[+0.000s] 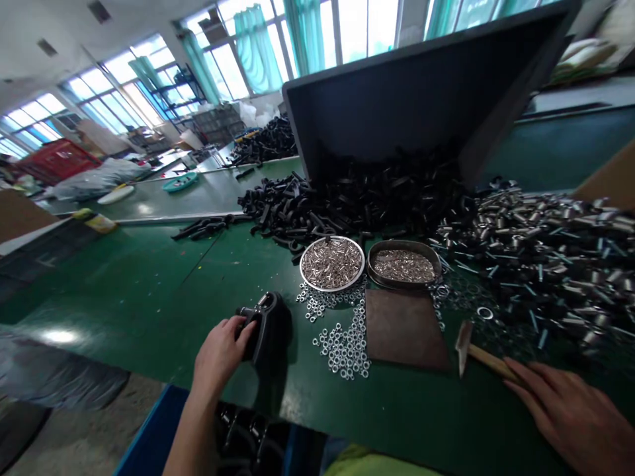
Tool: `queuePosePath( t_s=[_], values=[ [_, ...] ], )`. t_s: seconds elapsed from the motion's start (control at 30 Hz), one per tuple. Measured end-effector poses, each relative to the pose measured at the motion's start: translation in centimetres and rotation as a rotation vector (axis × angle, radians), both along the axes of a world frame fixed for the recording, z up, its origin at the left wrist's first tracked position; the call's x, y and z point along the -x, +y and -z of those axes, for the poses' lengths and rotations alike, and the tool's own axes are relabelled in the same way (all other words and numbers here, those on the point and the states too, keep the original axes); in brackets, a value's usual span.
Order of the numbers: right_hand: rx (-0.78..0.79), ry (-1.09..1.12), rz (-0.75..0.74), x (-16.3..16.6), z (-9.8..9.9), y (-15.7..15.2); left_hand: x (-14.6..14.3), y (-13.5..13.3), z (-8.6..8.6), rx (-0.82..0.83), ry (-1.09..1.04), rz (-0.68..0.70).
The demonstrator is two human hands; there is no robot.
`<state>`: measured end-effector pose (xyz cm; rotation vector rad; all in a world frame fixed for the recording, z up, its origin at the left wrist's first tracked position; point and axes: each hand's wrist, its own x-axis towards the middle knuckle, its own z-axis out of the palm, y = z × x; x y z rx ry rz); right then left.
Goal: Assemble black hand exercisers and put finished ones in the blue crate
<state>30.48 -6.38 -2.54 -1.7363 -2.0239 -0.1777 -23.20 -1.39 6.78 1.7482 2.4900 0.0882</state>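
Observation:
My left hand is closed around a black plastic part with a metal fitting at its top, held just above the green table near its front edge. My right hand lies at the lower right with fingers stretched out flat, touching the wooden handle of a small hammer that rests on the table. Between the hands lie a scatter of small metal washers and a brown flat plate.
A round tray of metal pins and an oval tray of small metal bits sit mid-table. Behind them are a heap of black parts, a tilted dark bin, and metal sleeves at right. A blue crate stands below.

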Motion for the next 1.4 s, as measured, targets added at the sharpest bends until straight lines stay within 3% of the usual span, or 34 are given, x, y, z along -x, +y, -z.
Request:
queuePosePath(
  t_s=[0.1, 0.17, 0.27, 0.37, 0.5, 0.67, 0.83, 1.0, 1.1, 1.23, 1.4],
  values=[
    [-0.002, -0.140, -0.102, 0.1, 0.0, 1.0, -2.4, 1.0, -1.1, -0.116, 0.104, -0.031],
    [-0.035, -0.128, -0.114, 0.4, -0.3, 2.1, -5.8, 3.3, -1.9, -0.254, 0.081, 0.073],
    [-0.034, -0.043, -0.144, 1.4, -1.1, 4.1, -12.3, 9.3, -1.8, -0.343, -0.088, 0.359],
    [0.018, 0.055, -0.176, 2.9, -2.6, 5.9, -18.6, 16.5, -0.3, -0.224, -0.091, 0.515],
    [0.065, 0.121, -0.190, 3.7, -4.3, 8.2, -23.5, 24.0, 2.3, -0.087, -0.033, 0.513],
    [0.077, 0.096, -0.090, 0.6, -4.9, 13.2, -25.2, 28.0, 4.1, -0.041, -0.038, 0.400],
    [0.117, 0.046, 0.207, -3.4, -4.8, 21.1, -26.4, 27.0, 3.1, -0.161, -0.099, 0.384],
    [0.123, 0.110, 0.386, -4.4, -4.3, 26.3, -26.3, 21.5, 0.9, -0.415, -0.285, 0.386],
    [0.142, 0.170, 0.375, -3.9, -4.1, 27.1, -25.5, 17.4, 0.0, -0.483, -0.439, 0.361],
    [0.149, 0.273, 0.356, -3.3, -4.3, 27.1, -24.0, 13.2, -0.5, -0.427, -0.677, 0.279],
    [0.098, 0.460, 0.333, -2.0, -5.1, 24.8, -20.5, 9.0, 0.4, -0.321, -1.222, 0.178]
  ],
)
